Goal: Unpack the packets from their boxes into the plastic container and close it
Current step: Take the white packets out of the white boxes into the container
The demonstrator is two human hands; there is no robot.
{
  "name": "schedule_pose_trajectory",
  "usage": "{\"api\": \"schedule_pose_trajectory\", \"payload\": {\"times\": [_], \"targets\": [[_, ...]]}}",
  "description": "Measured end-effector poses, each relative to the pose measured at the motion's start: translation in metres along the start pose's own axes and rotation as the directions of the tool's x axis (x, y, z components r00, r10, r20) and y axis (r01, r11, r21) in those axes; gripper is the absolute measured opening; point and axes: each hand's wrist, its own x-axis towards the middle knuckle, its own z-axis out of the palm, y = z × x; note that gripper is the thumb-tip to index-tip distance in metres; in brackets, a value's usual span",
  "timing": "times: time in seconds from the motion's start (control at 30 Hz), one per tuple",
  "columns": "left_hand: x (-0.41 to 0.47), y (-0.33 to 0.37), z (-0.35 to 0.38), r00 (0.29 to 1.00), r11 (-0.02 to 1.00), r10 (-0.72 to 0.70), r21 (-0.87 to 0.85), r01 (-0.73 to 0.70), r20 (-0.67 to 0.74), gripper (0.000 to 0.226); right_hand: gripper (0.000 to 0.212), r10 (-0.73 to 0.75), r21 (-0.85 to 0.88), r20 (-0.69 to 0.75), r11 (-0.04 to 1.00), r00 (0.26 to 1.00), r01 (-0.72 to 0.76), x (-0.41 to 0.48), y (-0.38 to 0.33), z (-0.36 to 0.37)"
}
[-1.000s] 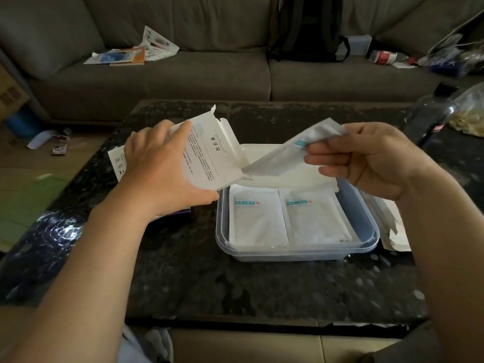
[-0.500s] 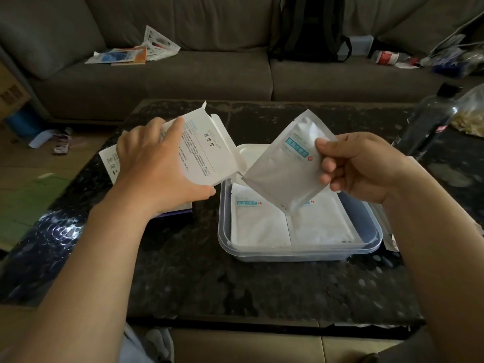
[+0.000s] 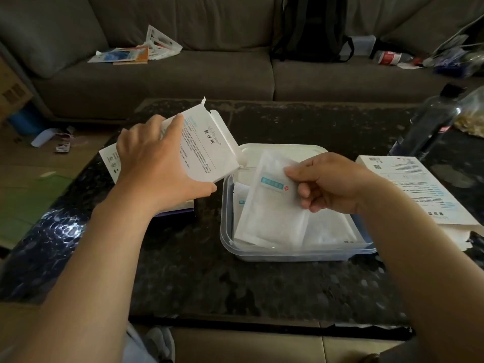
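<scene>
My left hand [image 3: 159,166] grips a white cardboard box [image 3: 207,145] with its end flap open, held tilted above the table just left of the clear plastic container [image 3: 296,254]. My right hand [image 3: 330,184] pinches a white packet [image 3: 272,205] with a teal label by its upper right edge. The packet lies low over the container's left half, on other white packets [image 3: 327,229] inside. The container's white lid [image 3: 282,150] lies behind it, partly hidden.
Another white box [image 3: 111,159] lies under my left hand on the black stone table [image 3: 235,284]. Flattened boxes [image 3: 419,189] sit at the right, beside a dark bottle [image 3: 432,121]. A grey sofa with papers and a black backpack stands behind.
My right hand has drawn the packet out of the box, turned it flat and lowered it into the container. The left hand keeps holding the box, almost still.
</scene>
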Motion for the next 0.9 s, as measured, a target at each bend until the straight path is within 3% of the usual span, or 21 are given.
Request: {"api": "schedule_pose_trajectory", "payload": {"times": [0.13, 0.27, 0.47, 0.67, 0.77, 0.9], "targets": [[0.000, -0.001, -0.001, 1.000, 1.000, -0.012, -0.008, 0.012, -0.008, 0.123, 0.006, -0.073, -0.253, -0.053, 0.966, 0.996, 0.057, 0.011, 0.002, 0.021], [0.001, -0.001, -0.001, 1.000, 1.000, -0.022, -0.017, 0.022, 0.002, 0.125, 0.033, -0.133, -0.426, -0.089, 0.901, 0.987, 0.083, 0.022, 0.012, 0.035], [-0.001, 0.003, -0.003, 1.000, 0.999, -0.005, -0.036, 0.005, 0.007, 0.123, 0.033, -0.294, -0.710, 0.046, 0.662, 0.955, 0.239, 0.024, 0.021, 0.034], [-0.002, 0.007, -0.002, 1.000, 0.998, 0.029, -0.060, -0.029, 0.001, 0.118, 0.093, -0.070, -0.862, 0.226, 0.450, 0.972, 0.233, 0.010, 0.025, 0.035], [-0.003, 0.009, -0.002, 0.999, 0.996, 0.034, -0.080, -0.032, 0.022, 0.120, 0.093, -0.029, -0.891, 0.273, 0.370, 0.962, 0.264, 0.013, 0.031, 0.037], [-0.004, 0.010, -0.002, 0.999, 0.995, 0.035, -0.093, -0.033, 0.028, 0.121, 0.090, -0.005, -0.885, 0.317, 0.357, 0.948, 0.298, 0.018, 0.034, 0.036]]}}
